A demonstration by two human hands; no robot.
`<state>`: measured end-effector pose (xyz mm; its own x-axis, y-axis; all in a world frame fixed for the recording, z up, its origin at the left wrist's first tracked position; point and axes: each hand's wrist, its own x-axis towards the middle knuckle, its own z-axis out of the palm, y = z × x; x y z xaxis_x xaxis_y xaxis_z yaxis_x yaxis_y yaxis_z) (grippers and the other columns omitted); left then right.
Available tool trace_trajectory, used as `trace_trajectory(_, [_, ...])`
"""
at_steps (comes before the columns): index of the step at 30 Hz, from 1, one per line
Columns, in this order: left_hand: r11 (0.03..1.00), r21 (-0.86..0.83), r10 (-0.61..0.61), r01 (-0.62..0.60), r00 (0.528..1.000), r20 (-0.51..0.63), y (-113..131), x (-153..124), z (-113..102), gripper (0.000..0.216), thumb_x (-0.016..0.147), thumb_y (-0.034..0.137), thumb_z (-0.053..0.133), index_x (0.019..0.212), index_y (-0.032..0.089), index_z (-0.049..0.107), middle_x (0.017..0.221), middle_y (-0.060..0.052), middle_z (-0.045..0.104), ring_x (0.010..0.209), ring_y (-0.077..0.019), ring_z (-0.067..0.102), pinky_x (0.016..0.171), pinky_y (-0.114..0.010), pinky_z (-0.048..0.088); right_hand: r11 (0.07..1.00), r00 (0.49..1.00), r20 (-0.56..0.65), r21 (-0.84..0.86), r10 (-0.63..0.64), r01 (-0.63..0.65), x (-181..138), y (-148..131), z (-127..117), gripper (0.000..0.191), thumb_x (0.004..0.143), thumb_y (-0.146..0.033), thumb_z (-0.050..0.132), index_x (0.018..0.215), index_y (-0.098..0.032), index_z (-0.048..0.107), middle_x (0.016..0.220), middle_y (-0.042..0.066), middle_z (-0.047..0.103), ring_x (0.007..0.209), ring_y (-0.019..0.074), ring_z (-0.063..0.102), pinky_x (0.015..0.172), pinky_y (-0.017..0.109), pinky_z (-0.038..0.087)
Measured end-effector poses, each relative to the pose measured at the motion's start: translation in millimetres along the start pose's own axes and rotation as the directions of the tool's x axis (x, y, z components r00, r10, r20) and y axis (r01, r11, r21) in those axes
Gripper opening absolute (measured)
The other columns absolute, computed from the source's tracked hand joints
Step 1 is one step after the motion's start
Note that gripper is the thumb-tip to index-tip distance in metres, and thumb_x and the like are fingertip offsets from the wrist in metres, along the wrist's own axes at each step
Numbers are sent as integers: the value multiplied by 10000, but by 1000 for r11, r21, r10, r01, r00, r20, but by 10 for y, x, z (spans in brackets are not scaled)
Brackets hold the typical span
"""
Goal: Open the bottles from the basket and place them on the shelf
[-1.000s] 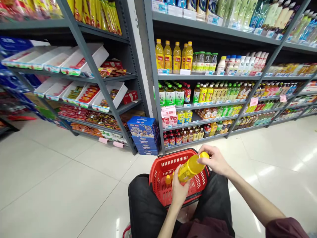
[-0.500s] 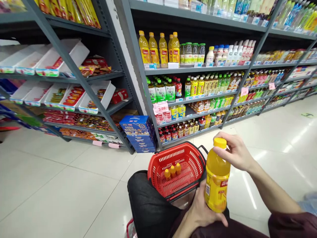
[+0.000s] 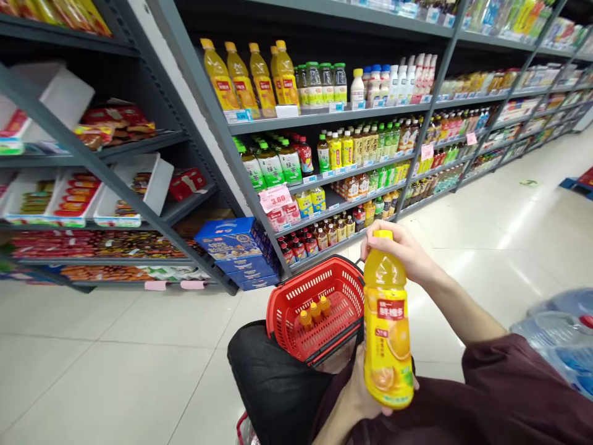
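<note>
A bottle of orange drink [image 3: 386, 327] with a yellow cap stands nearly upright in front of me, its label with orange slices facing the camera. My left hand [image 3: 359, 389] is closed around its lower part from behind, with most fingers hidden by the bottle. At the top, my right hand [image 3: 401, 247] curls around the cap and neck. Just beyond the bottle sits a red shopping basket [image 3: 273, 309]. Three small orange bottles [image 3: 315, 311] with yellow caps stand inside it.
Drink shelves [image 3: 333, 114] run along the far side, with more large orange drink bottles [image 3: 262, 80] on an upper level. Blue boxes [image 3: 229, 238] are stacked behind the basket. Snack racks [image 3: 115, 148] stand on the left. Large clear water bottles [image 3: 563, 327] are at the right.
The bottle has turned in my hands, so its front label now faces me. My view has swung right, bringing the large water bottles into sight. Both hands still hold the bottle.
</note>
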<state>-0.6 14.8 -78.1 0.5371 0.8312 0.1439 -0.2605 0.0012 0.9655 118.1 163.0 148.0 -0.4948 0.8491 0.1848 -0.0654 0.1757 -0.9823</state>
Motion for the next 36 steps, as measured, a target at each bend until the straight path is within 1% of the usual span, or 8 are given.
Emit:
trace_trajectory(3, [982, -181, 51, -48, 999, 10, -55, 37, 126, 1215, 395, 1096, 555, 1079, 105, 718, 803, -169, 719, 713, -285, 705, 675, -393, 583, 992, 999, 15, 112, 51, -53, 30, 18, 19, 418, 801, -500, 738, 855, -167, 490, 734, 21, 686, 646, 111, 665, 595, 202, 527])
trace_trajectory(5, [975, -214, 61, -59, 998, 5, -81, 53, 189, 1265, 372, 1117, 502, 1072, 87, 717, 784, -184, 715, 653, -266, 684, 619, -377, 566, 991, 999, 16, 124, 42, -44, 33, 26, 27, 403, 812, -488, 728, 854, -163, 492, 733, 24, 695, 635, 102, 663, 590, 191, 524])
trace_trajectory(9, [982, -183, 46, -41, 999, 24, -29, 66, 211, 1217, 352, 1122, 470, 935, 84, 717, 803, -203, 711, 694, -272, 684, 669, -386, 573, 992, 1000, 20, 125, 8, -10, 20, 11, 31, 371, 832, -471, 705, 857, -161, 503, 737, 20, 701, 627, 101, 669, 585, 188, 520])
trace_trajectory(18, [993, -120, 28, -18, 996, 80, 145, 86, 174, 1192, 308, 1098, 493, 991, 144, 707, 823, -172, 717, 754, -298, 713, 712, -393, 581, 994, 999, 36, 105, -6, 2, 8, -26, 48, 387, 829, -489, 717, 844, -156, 520, 734, 19, 700, 646, 100, 675, 614, 195, 532])
trace_trajectory(23, [999, -36, -1, 6, 992, 123, 208, 79, 157, 1071, 398, 1088, 497, 813, 123, 704, 821, -186, 718, 796, -296, 713, 777, -394, 586, 992, 999, 31, 126, -11, 7, 12, -28, 38, 379, 825, -478, 723, 835, -154, 527, 725, 16, 700, 634, 105, 683, 605, 195, 539])
trace_trajectory(26, [998, -59, 35, -31, 997, 68, 229, 87, 177, 1050, 399, 1102, 469, 741, 132, 681, 743, -165, 695, 707, -260, 687, 712, -371, 572, 993, 999, 33, 116, -16, 13, 15, -20, 31, 354, 837, -462, 707, 842, -153, 535, 732, 19, 704, 633, 103, 682, 603, 196, 539])
trace_trajectory(33, [1000, -18, -18, 21, 991, 133, 242, 105, 171, 1045, 394, 1095, 498, 765, 134, 675, 807, -184, 720, 783, -290, 706, 773, -399, 586, 994, 999, 36, 108, -15, 11, 10, -9, 27, 349, 846, -461, 700, 855, -156, 531, 741, 16, 702, 647, 99, 677, 617, 196, 536])
trace_trajectory(36, [999, -39, 12, -8, 995, 97, 175, 95, 166, 1061, 401, 1099, 488, 794, 131, 676, 802, -172, 711, 755, -268, 692, 773, -391, 584, 995, 999, 37, 104, -17, 13, 9, -10, 25, 343, 846, -459, 697, 856, -158, 532, 738, 14, 698, 650, 100, 675, 623, 199, 532])
